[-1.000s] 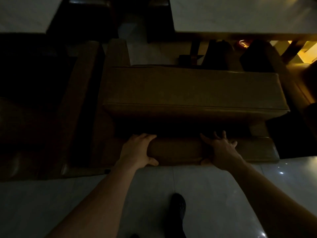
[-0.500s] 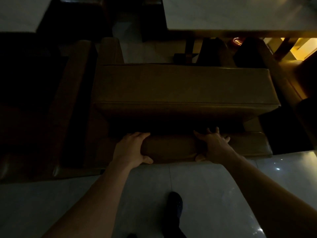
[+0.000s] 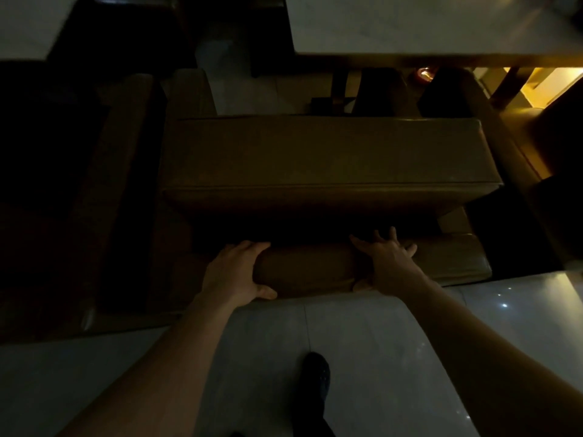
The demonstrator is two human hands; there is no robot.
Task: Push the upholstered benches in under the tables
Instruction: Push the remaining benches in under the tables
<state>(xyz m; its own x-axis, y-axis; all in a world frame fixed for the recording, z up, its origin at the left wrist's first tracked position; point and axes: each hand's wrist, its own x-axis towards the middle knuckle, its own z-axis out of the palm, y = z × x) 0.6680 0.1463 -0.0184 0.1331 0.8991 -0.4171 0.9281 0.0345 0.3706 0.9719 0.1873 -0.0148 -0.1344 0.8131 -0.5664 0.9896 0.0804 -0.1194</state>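
A brown upholstered bench (image 3: 315, 152) fills the middle of the dim view, its broad cushion lying crosswise in front of me. Its low padded near edge (image 3: 309, 269) meets the pale floor. My left hand (image 3: 235, 272) wraps that edge, fingers over the top and thumb on the near face. My right hand (image 3: 389, 263) presses on the same edge further right, fingers spread over the top and thumb underneath. A pale-topped table (image 3: 426, 23) stands beyond the bench at the upper right, and the bench's far side lies short of the table's front edge.
A second pale table (image 3: 25, 23) shows at the upper left. Another brown bench (image 3: 120, 184) runs along the left and one more (image 3: 504, 137) at the right. The table's dark leg (image 3: 339, 86) stands behind the bench. My dark shoe (image 3: 315, 376) rests on the glossy tiled floor (image 3: 394, 342).
Both hands keep their hold on the padded edge. The whole scene has drifted slightly left and up in view; the gap between bench and table looks the same.
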